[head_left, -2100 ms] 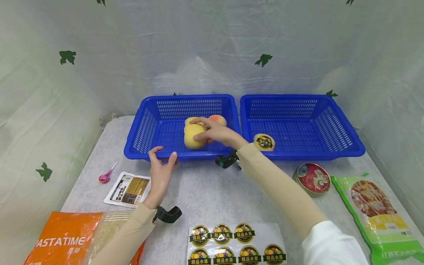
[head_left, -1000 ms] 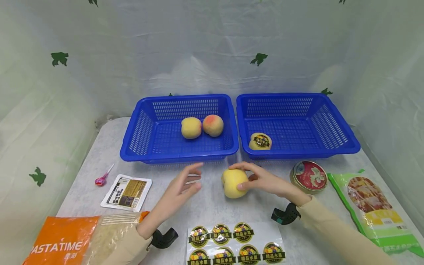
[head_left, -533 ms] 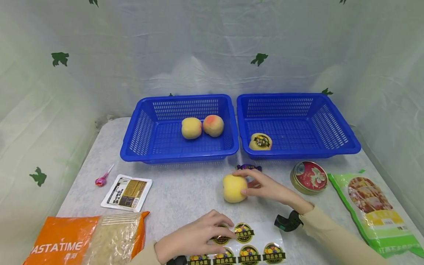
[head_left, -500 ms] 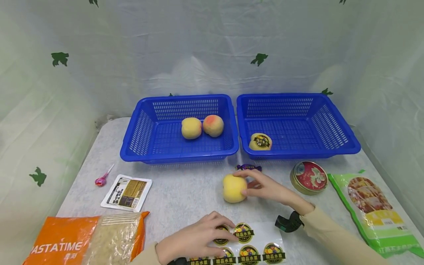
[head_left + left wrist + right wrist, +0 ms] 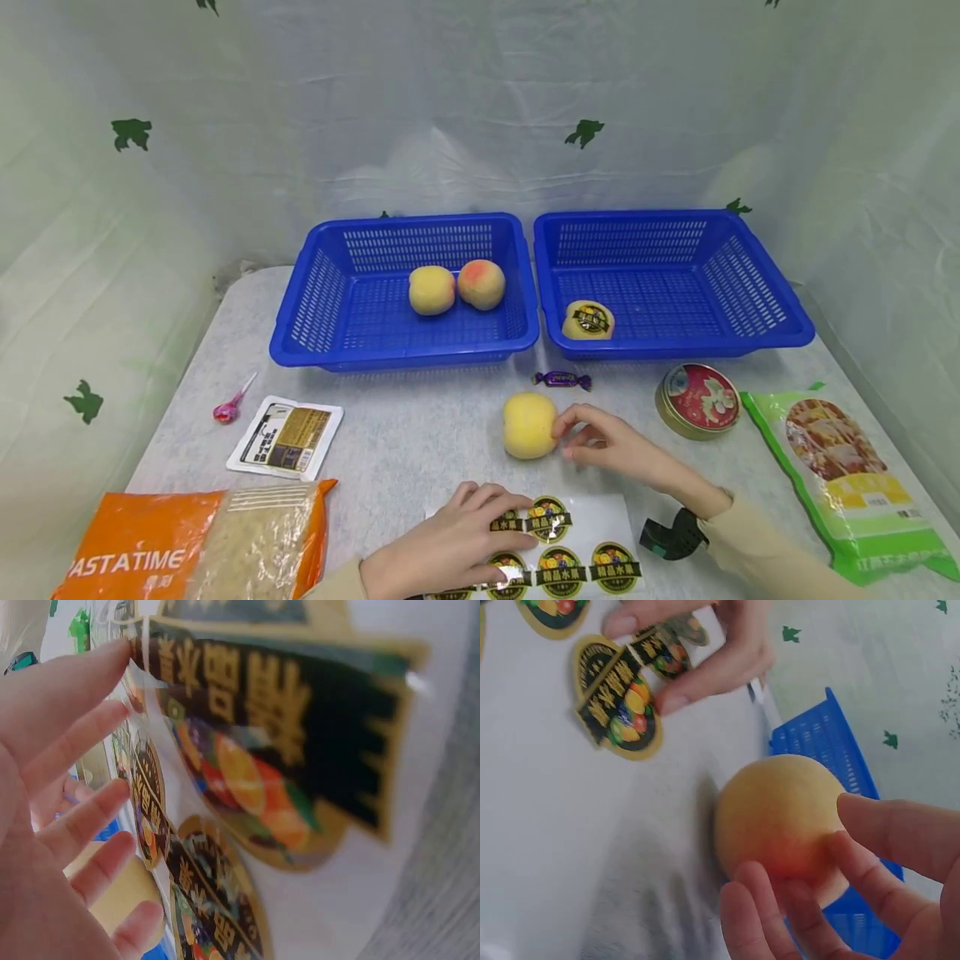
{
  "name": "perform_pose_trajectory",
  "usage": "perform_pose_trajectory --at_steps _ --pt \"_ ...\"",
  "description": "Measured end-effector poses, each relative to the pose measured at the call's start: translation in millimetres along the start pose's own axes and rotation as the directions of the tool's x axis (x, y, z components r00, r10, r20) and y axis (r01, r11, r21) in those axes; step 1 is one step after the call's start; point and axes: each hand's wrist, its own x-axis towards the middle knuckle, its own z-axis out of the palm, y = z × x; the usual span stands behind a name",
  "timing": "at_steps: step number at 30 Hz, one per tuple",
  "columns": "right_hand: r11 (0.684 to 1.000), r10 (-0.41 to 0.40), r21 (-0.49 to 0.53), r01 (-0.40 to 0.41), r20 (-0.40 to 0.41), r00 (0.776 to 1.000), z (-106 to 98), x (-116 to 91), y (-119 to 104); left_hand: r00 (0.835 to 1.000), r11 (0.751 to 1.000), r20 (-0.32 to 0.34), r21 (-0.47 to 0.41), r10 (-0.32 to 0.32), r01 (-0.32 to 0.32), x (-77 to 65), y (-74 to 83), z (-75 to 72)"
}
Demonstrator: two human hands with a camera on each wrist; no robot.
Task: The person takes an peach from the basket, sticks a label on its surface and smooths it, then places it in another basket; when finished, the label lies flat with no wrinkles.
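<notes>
A yellow peach [image 5: 529, 427] rests on the table in the head view, its reddish side showing in the right wrist view. My right hand [image 5: 626, 454] is at the peach's right side, fingers loosely bent and not gripping it. At the front lies a white sheet [image 5: 596, 512] of round black-and-gold fruit stickers [image 5: 561, 572]. Over its left part my left hand [image 5: 453, 546] rests, fingers spread and relaxed, covering some stickers. Its fingertips are at the sheet in the left wrist view [image 5: 75, 795]; no sticker looks lifted there.
Two peaches [image 5: 432, 290] sit in the left blue basket [image 5: 405, 357]. One stickered peach [image 5: 588, 320] is in the right blue basket [image 5: 682, 345]. Around them lie a purple candy [image 5: 562, 380], round tin [image 5: 697, 400], green bag [image 5: 847, 475], lollipop [image 5: 227, 411], white packet [image 5: 287, 437] and orange pasta bag [image 5: 150, 542].
My right hand took a peach from the left basket, set it on the table and let go, drawing back right. My left hand moved from that basket's rim to the sticker sheet, which shifted slightly.
</notes>
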Motion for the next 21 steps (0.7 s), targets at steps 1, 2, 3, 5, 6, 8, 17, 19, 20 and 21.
perform_pose_trajectory --at_steps 1,2,3,5,6,8,17,19,20,21 --pt "1.0 0.008 -0.002 -0.008 0.009 1.0 3 -1 2 1.0 1.0 -0.006 0.02 -0.001 0.001 0.1 0.4 -0.1" --pt "1.0 0.014 -0.012 -0.014 0.02 1.0 5 -2 3 1.0 0.999 -0.009 0.034 -0.003 0.003 0.2 0.7 -0.2" --pt "0.999 0.021 -0.03 -0.02 0.034 0.999 8 -4 5 1.0 0.999 -0.012 0.046 -0.005 0.005 0.3 1.1 -0.3" --pt "0.997 0.031 -0.076 -0.026 0.062 0.998 13 -6 8 1.0 0.998 -0.013 0.07 -0.006 0.007 0.3 1.8 -0.3" --pt "0.995 0.034 -0.096 -0.027 0.075 0.997 16 -7 9 1.0 0.997 -0.014 0.08 -0.006 0.008 0.2 2.0 -0.4" --pt "0.988 0.032 -0.152 -0.019 0.086 0.996 21 -8 10 1.0 0.996 -0.011 0.086 -0.011 0.012 -0.3 2.3 -0.1" --pt "0.906 -0.008 -0.422 0.039 0.075 0.997 38 -13 -2 1.0 0.995 -0.019 0.099 -0.006 0.007 -1.3 4.3 1.5" --pt "0.895 -0.018 -0.443 0.048 0.071 0.997 41 -13 -3 1.0 0.994 -0.004 0.107 -0.003 0.003 -1.8 4.7 1.7" --pt "0.894 -0.02 -0.446 0.05 0.07 0.997 42 -13 -3 1.0 0.994 0.001 0.109 -0.002 0.002 -2.2 5.0 1.8" --pt "0.893 -0.025 -0.446 0.054 0.07 0.997 43 -12 -3 1.0 0.994 0.008 0.109 -0.003 0.002 -2.6 4.9 2.0"
